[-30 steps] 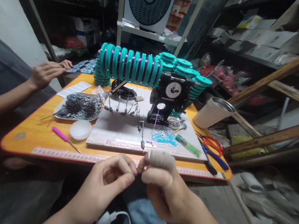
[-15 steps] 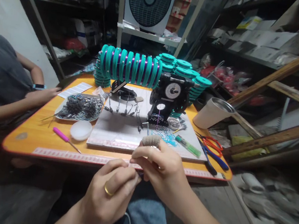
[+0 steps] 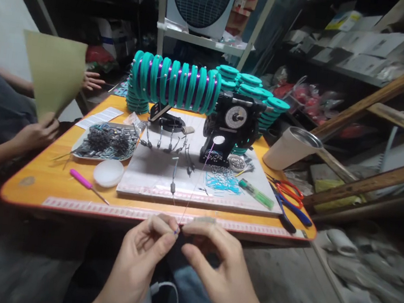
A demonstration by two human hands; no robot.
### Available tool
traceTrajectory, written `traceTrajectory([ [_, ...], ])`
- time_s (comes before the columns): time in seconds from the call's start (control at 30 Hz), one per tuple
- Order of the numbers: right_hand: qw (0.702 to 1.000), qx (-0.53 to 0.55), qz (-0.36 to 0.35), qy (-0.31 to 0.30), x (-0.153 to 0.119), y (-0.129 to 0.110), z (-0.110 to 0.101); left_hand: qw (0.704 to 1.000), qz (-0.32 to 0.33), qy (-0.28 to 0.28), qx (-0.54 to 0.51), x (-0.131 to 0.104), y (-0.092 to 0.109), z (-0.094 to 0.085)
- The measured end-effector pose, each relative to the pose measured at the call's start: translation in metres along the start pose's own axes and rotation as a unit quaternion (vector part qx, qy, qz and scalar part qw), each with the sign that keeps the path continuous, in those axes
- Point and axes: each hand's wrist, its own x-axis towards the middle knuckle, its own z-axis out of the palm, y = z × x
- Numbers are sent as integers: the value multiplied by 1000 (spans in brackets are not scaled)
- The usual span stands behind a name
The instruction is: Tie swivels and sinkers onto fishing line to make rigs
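In front of the table edge, my left hand [image 3: 146, 251] pinches the end of a thin pink line [image 3: 196, 183], with a tiny blue piece at its fingertips. The line runs up to the black winding machine [image 3: 228, 125]. Close beside it, my right hand [image 3: 216, 257] has its thumb apart from its forefinger, which bears a grey finger wrap and touches near the line. A small grey weight [image 3: 172, 187] lies on the white board [image 3: 146, 176] above my left hand. Turquoise spools [image 3: 173, 83] with purple line sit in a row left of the machine.
A tray of grey weights [image 3: 108, 141], a white bowl [image 3: 108, 173] and a pink-handled tool [image 3: 81, 179] lie left. Pliers [image 3: 293, 210], a green tube [image 3: 256, 194] and a tumbler [image 3: 291, 148] are right. At far left another person's hands hold a tan sheet [image 3: 54, 72].
My hands have moved slightly apart, and my right thumb and forefinger have opened. A grey weight now shows on the board. The other person has raised a tan sheet.
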Motion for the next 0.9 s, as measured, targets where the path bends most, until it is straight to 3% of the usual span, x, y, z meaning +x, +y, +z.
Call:
traceTrajectory([
  [0.1,993,89,71,7,-3,2,10,999,-11,5,-40,-1,-3,4],
  [0.17,993,99,63,24,-4,3,13,999,-10,7,-42,-1,-4,5],
  [0.33,995,-17,-87,49,-10,4,11,1000,21,-12,6,-1,-8,-1],
  [0.53,939,-173,-291,55,-14,11,1,979,130,-33,153,4,-5,-4],
  [0.67,913,-215,-341,71,-10,10,-9,923,245,-26,296,6,0,-3],
  [0.77,917,-190,-347,55,2,7,-15,851,348,-28,393,5,7,-3],
  [0.9,927,-117,-357,-11,25,3,-14,760,455,-45,462,6,19,-3],
])
